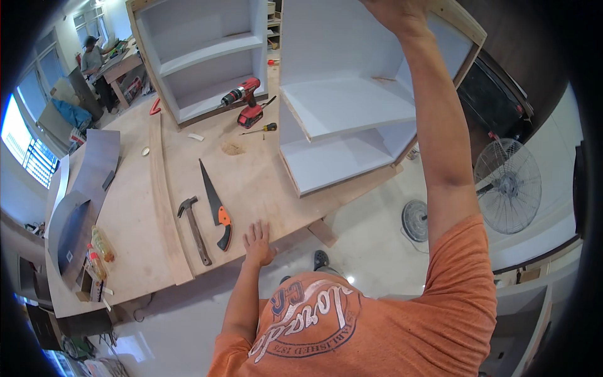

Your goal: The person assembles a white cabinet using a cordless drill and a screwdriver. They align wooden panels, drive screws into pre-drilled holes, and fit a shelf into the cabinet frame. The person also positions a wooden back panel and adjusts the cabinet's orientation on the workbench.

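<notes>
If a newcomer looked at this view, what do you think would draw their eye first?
Probably the red drill, standing on its base in front of the left shelf unit. Next, perhaps, the orange-and-black-handled saw lying beside the hammer, near the worktable's near edge. The raised right hand at the top of the right shelf unit also stands out.
</notes>
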`<state>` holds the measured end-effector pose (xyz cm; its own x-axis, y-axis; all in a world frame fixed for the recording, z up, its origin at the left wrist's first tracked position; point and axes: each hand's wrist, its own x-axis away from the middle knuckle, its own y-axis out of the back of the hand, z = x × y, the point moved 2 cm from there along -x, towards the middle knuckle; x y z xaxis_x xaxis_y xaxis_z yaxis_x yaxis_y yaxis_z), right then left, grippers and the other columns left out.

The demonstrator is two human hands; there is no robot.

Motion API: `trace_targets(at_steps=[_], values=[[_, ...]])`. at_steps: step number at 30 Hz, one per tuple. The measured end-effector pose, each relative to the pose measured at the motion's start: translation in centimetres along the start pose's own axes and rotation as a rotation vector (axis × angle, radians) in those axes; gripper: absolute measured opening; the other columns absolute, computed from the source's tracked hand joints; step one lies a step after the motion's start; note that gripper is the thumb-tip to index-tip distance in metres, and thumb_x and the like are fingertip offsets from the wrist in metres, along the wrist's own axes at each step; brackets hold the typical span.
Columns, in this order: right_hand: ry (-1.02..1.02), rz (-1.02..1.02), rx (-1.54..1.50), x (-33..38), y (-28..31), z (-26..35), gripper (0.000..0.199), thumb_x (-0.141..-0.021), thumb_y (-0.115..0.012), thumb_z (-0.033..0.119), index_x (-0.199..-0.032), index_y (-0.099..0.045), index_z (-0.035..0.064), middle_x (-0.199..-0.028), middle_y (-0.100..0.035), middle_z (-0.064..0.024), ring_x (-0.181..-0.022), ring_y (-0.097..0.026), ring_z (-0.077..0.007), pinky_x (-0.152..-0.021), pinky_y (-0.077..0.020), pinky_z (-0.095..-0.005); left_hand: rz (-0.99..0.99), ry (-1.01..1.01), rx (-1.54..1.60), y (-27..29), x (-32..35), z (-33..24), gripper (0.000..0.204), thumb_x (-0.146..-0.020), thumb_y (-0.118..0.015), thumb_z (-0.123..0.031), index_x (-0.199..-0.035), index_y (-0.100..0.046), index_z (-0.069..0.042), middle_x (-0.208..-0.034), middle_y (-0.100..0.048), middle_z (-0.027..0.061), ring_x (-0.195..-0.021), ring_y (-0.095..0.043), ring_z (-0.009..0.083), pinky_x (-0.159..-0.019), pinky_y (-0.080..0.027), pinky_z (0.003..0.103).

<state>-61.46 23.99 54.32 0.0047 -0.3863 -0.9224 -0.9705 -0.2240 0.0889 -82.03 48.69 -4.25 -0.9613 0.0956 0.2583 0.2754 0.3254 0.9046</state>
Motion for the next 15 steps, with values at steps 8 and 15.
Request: trace_targets(at_steps=[8, 15], values=[[0.007, 0.027, 0.014, 0.0, 0.3, -0.4, 0.104, -0.064, -0.083, 0.009, -0.153, -0.03, 0.0185, -0.127, -0.046, -0.0123, -0.121, -0.045, -0.0351, -0.109, -0.0381, -0.0469, -0.013, -0.011, -0.006, -0.2, -0.1, -0.2, 0.105, -0.079, -0.077, -0.041, -0.16, -0.015, -0.013, -0.167, -0.009, 0.0181, -0.153, -0.006, 0.0418, -0.118, -0.011, 0.064], [0.012, 0.035, 0.045, -0.2, 0.9, -0.4, 0.107, -0.062, -0.085, 0.009, -0.153, -0.029, 0.0165, -0.126, -0.048, -0.0132, -0.121, -0.045, -0.0357, -0.11, -0.0369, -0.0472, -0.003, -0.028, 0.01, -0.1, -0.1, -0.5, 0.105, -0.081, -0.075, -0.042, -0.161, -0.014, -0.014, -0.167, -0.008, 0.0182, -0.153, -0.005, 0.0415, -0.119, -0.01, 0.064]])
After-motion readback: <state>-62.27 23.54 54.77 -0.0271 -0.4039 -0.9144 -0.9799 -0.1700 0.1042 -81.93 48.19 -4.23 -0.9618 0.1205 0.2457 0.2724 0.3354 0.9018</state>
